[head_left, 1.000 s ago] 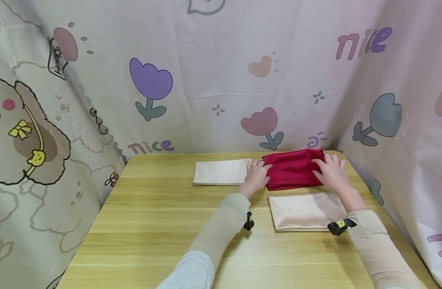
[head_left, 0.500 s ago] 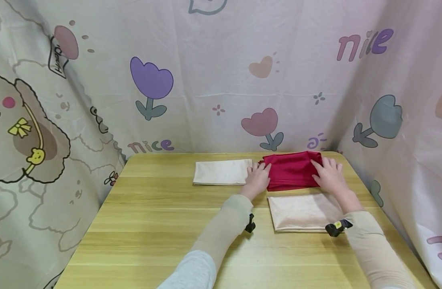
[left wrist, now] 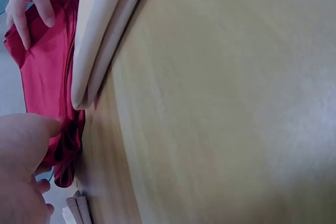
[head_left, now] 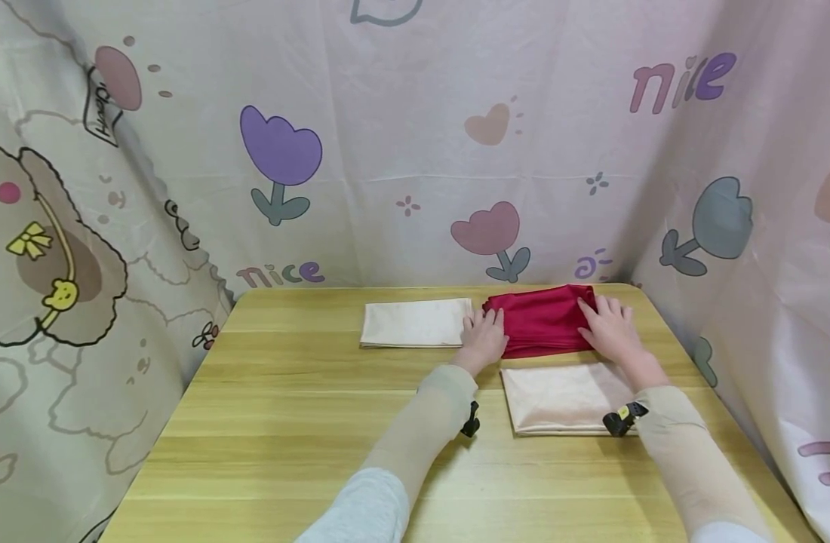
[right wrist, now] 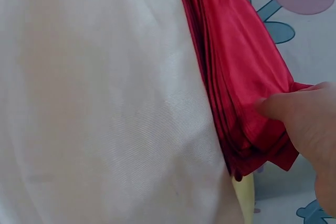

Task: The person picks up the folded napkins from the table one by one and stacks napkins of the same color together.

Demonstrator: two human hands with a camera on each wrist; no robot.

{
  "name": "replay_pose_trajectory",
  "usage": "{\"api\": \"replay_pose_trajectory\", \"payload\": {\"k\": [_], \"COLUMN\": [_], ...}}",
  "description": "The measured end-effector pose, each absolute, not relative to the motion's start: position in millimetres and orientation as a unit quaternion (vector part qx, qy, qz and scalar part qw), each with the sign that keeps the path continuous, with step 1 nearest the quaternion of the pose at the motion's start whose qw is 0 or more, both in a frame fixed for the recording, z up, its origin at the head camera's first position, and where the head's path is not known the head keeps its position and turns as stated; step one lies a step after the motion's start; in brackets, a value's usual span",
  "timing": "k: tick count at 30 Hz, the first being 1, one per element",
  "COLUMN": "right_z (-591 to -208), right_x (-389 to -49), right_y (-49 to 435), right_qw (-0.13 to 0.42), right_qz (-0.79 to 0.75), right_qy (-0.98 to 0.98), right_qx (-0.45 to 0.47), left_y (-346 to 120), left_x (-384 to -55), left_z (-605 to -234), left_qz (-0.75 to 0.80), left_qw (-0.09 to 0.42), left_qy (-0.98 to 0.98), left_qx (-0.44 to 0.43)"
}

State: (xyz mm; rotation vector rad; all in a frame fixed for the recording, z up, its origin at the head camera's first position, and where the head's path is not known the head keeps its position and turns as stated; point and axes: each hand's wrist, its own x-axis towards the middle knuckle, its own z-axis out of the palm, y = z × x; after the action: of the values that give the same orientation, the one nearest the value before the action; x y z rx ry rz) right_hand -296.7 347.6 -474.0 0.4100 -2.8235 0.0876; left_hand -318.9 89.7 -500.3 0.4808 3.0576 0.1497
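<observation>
Cloth that is red, shiny and folded into a long shape lies between the left hand and the right hand, near the far edge of the light yellow wooden surface. The hands are apart from each other, and each one pinches an end of the red cloth, thumb on top. I think both ends are held so the slippery layers lie straight and don't slide about. Just beside the left hand, on its outer side, is a flat, white, folded cloth. A smooth, pale pink, folded cloth lies nearer to the person than the hands do, partly under the right wrist. Maybe those two sit there to leave the hands some room.
</observation>
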Motion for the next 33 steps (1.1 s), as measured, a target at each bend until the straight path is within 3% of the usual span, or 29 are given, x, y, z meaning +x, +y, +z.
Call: {"api": "replay_pose_trajectory", "payload": {"k": [10, 33], "right_z": [-488.7, -509.9], "right_x": [-309.1, -320.0], "right_y": [348.3, 358.4], "right_qw": [0.147, 0.047], "right_qz": [0.032, 0.086], "right_qy": [-0.978, -0.991], "right_qx": [0.145, 0.087], "left_y": [92.9, 100.1], "left_x": [-317.8, -316.8], "left_z": [-504.1, -508.4], "left_qz": [0.038, -0.031], "left_qw": [0.059, 0.073], "left_qy": [0.989, 0.99], "left_qx": [0.128, 0.114]}}
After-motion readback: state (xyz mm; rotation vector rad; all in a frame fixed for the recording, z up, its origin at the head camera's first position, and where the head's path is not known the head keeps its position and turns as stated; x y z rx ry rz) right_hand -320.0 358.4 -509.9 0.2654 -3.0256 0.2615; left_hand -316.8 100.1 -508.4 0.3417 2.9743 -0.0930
